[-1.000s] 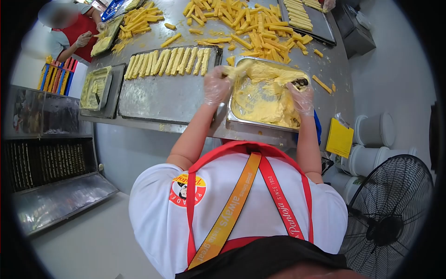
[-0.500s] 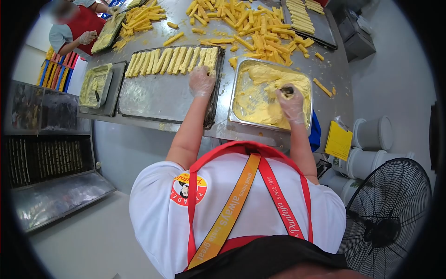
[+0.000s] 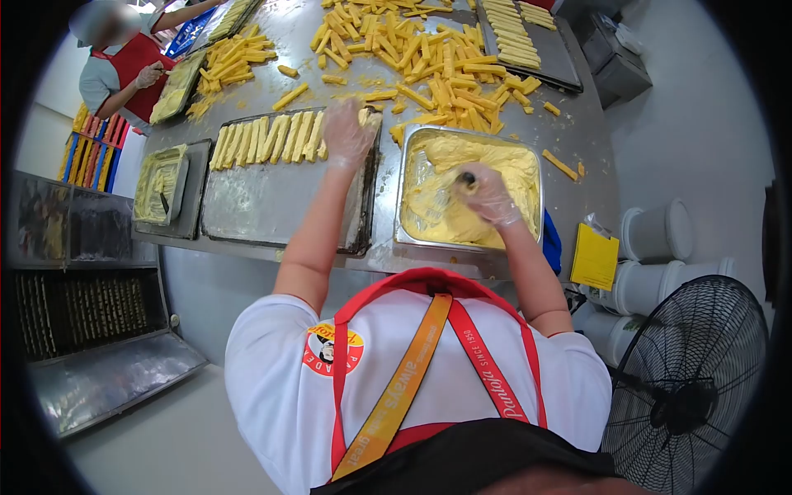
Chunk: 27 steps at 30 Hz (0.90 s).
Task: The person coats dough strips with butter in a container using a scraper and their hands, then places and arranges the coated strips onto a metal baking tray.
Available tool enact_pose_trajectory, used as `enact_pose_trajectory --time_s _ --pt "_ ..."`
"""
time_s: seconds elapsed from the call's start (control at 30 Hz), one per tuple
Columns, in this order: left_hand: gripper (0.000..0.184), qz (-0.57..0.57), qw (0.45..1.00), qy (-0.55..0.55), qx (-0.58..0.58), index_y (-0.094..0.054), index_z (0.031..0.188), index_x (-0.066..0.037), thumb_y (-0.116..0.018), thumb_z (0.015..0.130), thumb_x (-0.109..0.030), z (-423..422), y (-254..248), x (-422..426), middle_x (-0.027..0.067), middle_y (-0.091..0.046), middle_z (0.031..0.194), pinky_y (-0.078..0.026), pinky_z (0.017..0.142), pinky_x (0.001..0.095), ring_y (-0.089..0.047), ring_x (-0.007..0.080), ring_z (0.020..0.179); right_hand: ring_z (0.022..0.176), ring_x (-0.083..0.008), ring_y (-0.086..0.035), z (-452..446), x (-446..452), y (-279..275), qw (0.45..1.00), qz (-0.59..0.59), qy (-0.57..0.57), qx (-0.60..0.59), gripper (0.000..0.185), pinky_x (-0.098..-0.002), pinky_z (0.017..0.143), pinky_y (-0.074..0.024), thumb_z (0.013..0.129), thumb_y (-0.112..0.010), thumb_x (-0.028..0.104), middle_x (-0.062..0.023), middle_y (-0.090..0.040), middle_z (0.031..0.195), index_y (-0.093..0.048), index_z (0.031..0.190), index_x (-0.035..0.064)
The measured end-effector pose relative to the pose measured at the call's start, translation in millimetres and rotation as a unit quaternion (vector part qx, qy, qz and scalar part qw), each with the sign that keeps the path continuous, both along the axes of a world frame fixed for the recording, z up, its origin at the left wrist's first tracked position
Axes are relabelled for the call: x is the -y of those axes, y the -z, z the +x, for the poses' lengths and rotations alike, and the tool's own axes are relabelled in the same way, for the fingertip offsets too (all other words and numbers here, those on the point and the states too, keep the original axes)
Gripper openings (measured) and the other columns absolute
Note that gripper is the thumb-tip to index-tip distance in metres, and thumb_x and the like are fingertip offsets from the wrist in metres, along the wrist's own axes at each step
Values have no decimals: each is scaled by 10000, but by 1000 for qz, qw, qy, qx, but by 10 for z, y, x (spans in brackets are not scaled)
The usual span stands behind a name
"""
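My left hand [image 3: 348,136], in a clear glove and smeared by motion, is over the right end of a row of cream-coated sticks [image 3: 268,139] on a metal baking tray [image 3: 264,202]. Its fingers are too blurred to tell what, if anything, they hold. In my gloved right hand [image 3: 488,196], closed over a steel pan [image 3: 403,186], is a dark-handled tool [image 3: 467,178]. Only its handle end shows; the working part is hidden. Thick yellow cream [image 3: 470,153] is spread through the pan, with bare metal showing at its left side.
Loose yellow sticks [image 3: 404,45] are heaped along the table's far side. A full tray [image 3: 565,70] lies at far right, a smaller cream pan [image 3: 158,186] at left. A co-worker [image 3: 124,78] stands at far left. A fan [image 3: 681,404] and white buckets [image 3: 656,231] are at right.
My left hand has moved slightly left and away from me over the sticks. My right hand has shifted left across the cream with the dark-handled tool.
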State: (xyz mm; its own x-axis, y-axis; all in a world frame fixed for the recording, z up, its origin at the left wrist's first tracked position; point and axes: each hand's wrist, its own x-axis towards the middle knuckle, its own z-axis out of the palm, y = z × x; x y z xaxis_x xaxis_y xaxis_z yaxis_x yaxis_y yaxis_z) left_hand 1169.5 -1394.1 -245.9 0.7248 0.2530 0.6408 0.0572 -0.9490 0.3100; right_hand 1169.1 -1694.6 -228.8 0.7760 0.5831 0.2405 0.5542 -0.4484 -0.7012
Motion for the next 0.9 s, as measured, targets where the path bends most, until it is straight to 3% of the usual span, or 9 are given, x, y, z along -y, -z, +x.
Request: enact_pose_trajectory --time_s 0.07,0.2,0.33,0.43,0.5,0.67,0.77,0.8,0.9 --pt "319 12 996 75 -36 -559 992 -71 -668 716 -189 376 7 1 153 -623 926 -455 844 467 -587 348 935 767 -260 -605 0 -29 -37 983 24 -81 -162 240 -333 743 -492 749 -743 161 -136 -630 803 -628 905 20" --pt "282 119 965 148 -181 -596 1066 -114 -600 790 -174 1015 94 70 137 -664 980 -484 836 429 -615 324 970 744 -252 -608 606 254 123 940 101 157 -285 263 -332 731 -501 752 -747 163 -125 -642 815 -643 943 14" --pt "281 195 907 159 -337 -613 1113 -137 -542 842 -155 1452 116 227 122 -680 931 -500 832 400 -631 299 982 766 -287 -614 442 56 18 983 -115 116 88 263 -341 744 -505 756 -727 175 -130 -657 855 -641 963 37" --pt "286 273 872 149 -377 -606 1132 -136 -521 858 -145 1779 515 184 122 -684 946 -502 838 403 -633 297 999 770 -281 -615 184 -51 -128 991 -20 -78 -102 267 -332 754 -501 759 -730 192 -143 -652 867 -637 961 44" --pt "273 293 874 131 -364 -600 1122 -123 -515 864 -147 1870 740 118 132 -683 963 -501 840 414 -629 306 1010 780 -282 -612 424 128 32 981 -5 32 -191 258 -331 764 -494 750 -736 191 -155 -643 850 -637 935 41" --pt "195 86 954 159 -237 -577 1033 -49 -514 865 -127 1549 522 -98 164 -676 968 -486 854 453 -623 337 990 836 -316 -611 575 404 -42 982 -47 182 -2 272 -360 775 -493 748 -732 205 -174 -631 858 -631 939 39" --pt "179 -18 980 159 -116 -584 1011 -32 -560 844 -92 1056 100 -29 175 -672 925 -503 806 440 -636 353 903 830 -335 -611 186 299 -113 998 -69 -13 -2 270 -383 755 -501 749 -722 207 -183 -630 857 -636 941 38" --pt "181 -38 984 161 -69 -591 1009 -31 -579 836 -81 836 -37 17 179 -671 907 -513 781 431 -642 356 863 825 -340 -616 161 298 -222 989 -73 -37 -125 267 -395 745 -500 745 -711 198 -179 -636 857 -639 949 40" --pt "196 -373 869 271 -180 -639 979 -30 -637 787 -69 174 -480 414 183 -663 845 -520 683 405 -635 366 733 822 -349 -609 532 469 -63 984 -32 101 -142 237 -404 748 -487 749 -700 185 -171 -639 857 -635 925 40"
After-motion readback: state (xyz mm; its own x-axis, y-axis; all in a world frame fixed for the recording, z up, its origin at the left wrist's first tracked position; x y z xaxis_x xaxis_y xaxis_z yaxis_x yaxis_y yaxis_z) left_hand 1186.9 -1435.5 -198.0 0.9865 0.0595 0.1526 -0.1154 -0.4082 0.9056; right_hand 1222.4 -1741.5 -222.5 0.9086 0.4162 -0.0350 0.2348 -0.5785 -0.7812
